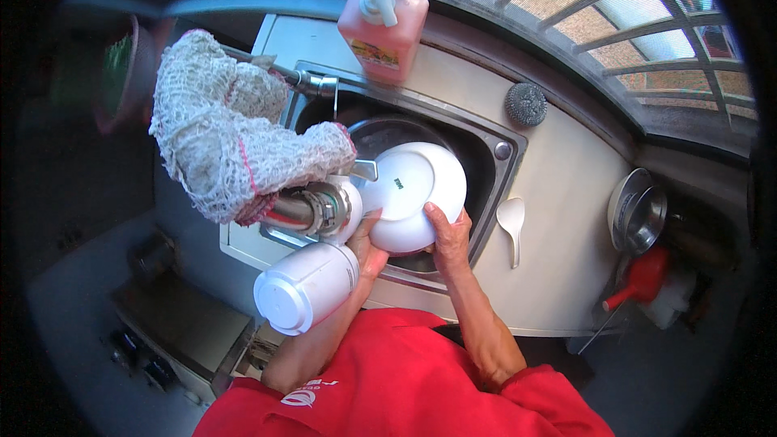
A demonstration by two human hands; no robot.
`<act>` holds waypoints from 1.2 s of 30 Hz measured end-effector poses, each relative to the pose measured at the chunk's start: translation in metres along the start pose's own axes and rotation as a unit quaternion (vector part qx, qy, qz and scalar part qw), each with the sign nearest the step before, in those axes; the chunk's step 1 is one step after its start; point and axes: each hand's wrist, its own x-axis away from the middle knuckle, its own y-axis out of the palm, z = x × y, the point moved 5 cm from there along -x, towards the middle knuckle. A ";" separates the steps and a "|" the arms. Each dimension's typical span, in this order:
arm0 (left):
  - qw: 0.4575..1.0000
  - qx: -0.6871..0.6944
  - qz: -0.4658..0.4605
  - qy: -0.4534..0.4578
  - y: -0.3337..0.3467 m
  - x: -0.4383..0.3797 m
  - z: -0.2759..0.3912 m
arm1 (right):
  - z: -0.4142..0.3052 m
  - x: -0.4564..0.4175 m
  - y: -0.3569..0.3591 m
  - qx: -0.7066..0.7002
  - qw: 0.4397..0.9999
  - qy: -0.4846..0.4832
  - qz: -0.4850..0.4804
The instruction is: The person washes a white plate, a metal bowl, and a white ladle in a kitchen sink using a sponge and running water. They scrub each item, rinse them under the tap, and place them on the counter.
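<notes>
Both my hands hold a white bowl [440, 176], its underside and foot ring turned up, over a steel kitchen sink [516, 149]. My left hand [369, 249] grips the bowl's near left edge, partly hidden by the white tap filter. My right hand [450, 237] has its thumb on the bowl's underside at the right; its other fingers are mostly hidden below. A dark round pan [394, 130] lies in the sink under the bowl. The tap with its white filter cylinder [309, 285] stands close to my left hand, a net cloth [243, 145] wrapped about its pipe.
A pink soap pump bottle [382, 36] stands behind the sink. A steel scouring ball [525, 104] and a white spoon [512, 218] lie on the counter [564, 267] to the right. Metal bowls [643, 218] and a red plastic scoop [643, 279] are at the far right.
</notes>
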 end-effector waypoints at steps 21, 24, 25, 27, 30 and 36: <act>0.806 -0.486 -0.042 0.334 0.059 0.071 0.094 | -0.047 0.021 0.133 0.359 0.747 -0.513 -0.226; 0.760 -0.557 -0.002 0.334 0.057 0.070 0.081 | -0.061 -0.020 0.132 0.386 0.765 -0.467 -0.218; 0.755 -0.569 0.006 0.328 0.056 0.072 0.077 | -0.061 -0.042 0.116 0.372 0.784 -0.463 -0.183; 0.772 -0.557 -0.013 0.307 0.056 0.070 0.074 | -0.067 -0.082 0.077 0.342 0.870 -0.356 -0.023; 0.771 -0.571 -0.023 0.280 0.040 0.059 0.077 | -0.059 -0.065 0.062 0.405 0.827 -0.385 0.053; 0.817 -0.493 -0.072 0.291 0.041 0.037 0.072 | -0.039 0.031 0.143 0.420 0.746 -0.497 -0.139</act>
